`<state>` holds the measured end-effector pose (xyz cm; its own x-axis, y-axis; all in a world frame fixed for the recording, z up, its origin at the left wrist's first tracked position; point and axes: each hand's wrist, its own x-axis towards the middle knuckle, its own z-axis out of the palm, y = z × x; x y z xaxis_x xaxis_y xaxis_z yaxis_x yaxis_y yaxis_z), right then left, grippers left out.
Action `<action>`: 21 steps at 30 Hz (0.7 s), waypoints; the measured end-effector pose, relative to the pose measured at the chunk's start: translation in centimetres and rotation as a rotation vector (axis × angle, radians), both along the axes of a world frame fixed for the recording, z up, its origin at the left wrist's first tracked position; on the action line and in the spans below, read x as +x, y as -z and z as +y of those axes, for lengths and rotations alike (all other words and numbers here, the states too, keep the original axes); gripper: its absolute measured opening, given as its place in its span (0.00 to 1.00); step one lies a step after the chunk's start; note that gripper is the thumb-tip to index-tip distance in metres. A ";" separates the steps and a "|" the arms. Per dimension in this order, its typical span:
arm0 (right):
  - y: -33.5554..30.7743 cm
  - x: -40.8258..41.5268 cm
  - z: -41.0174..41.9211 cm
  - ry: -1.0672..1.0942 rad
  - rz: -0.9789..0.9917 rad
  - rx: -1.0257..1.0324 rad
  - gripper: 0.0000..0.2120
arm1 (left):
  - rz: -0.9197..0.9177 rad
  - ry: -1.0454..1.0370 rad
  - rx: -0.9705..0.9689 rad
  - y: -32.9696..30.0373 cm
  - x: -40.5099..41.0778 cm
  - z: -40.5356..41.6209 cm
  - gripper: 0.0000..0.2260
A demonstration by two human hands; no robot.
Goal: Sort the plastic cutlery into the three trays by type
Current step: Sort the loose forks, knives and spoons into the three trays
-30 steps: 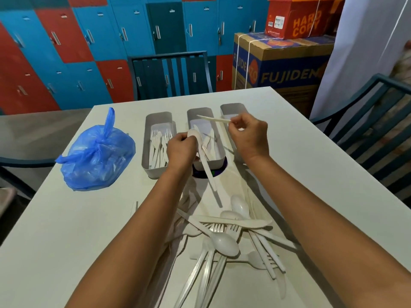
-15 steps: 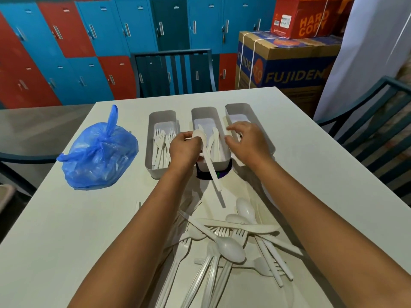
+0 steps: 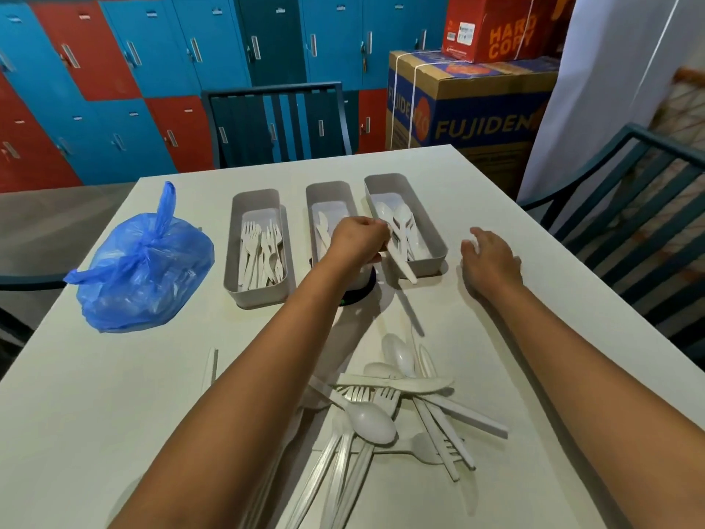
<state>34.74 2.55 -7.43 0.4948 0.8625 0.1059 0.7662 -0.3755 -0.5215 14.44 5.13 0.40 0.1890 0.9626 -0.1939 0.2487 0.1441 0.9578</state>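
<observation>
Far left, about 9 o'clock of the trays, a knotted blue plastic bag (image 3: 143, 267) sits on the white table (image 3: 95, 395); contents too hazy to name. Just right of it, your left tray (image 3: 256, 246) holds white forks (image 3: 263, 257), tines toward 12 o'clock, a good many, stacked loosely. The middle tray (image 3: 331, 219) stands beside it with a small gap; knives (image 3: 323, 229) lie inside, though your left hand (image 3: 358, 240) covers its near half. A dark round object (image 3: 358, 294) peeks out under that tray's near end; cannot tell what it is. Your left hand is curled, fingers pinched around a white spoon (image 3: 400, 246): bowl up over the right tray, handle slanting down toward 5 o'clock and crossing the tray's near left corner. The right tray (image 3: 427, 223) holds spoons (image 3: 385, 213), bowls toward 12 o'clock. Right of that tray, at its 3 o'clock, your right hand (image 3: 492, 261) hovers low over the table, fingers relaxed and spread, holding nothing. Nearer you, at 6 o'clock of the trays, the unsorted pile (image 3: 385, 418) lies tangled: spoons, forks and knives crossing one another, one knife laid crosswise on top. A single thin white strip (image 3: 213, 366) lies apart at the pile's 9 o'clock. Beyond the table at 12 o'clock, a dark chair (image 3: 274, 124), blue and red lockers (image 3: 152, 70), and at 1 o'clock stacked cardboard boxes (image 3: 469, 97).
</observation>
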 end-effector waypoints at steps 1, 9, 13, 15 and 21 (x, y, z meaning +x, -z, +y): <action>0.4 0.2 -0.1 -0.017 -0.060 -0.070 0.24 | -0.017 0.032 -0.004 -0.2 0.4 0.0 0.08; 1.1 0.2 -0.2 -0.087 -0.260 -0.260 0.29 | 0.063 0.068 0.055 -1.0 3.1 2.8 0.12; 1.2 0.2 -0.1 -0.082 -0.266 -0.246 0.28 | 0.125 -0.071 0.109 -1.1 4.4 4.7 0.10; 1.3 0.2 -0.1 -0.078 -0.270 -0.245 0.28 | 0.138 -0.099 0.138 -1.1 5.2 5.3 0.14; 1.3 0.2 -0.1 -0.076 -0.285 -0.241 0.28 | 0.264 -0.067 0.220 -0.9 6.7 5.8 0.21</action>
<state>34.91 2.50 -8.72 0.4084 0.9126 0.0192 0.8981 -0.3980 -0.1870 21.16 10.98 1.28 0.0948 0.9954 -0.0144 0.4887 -0.0340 0.8718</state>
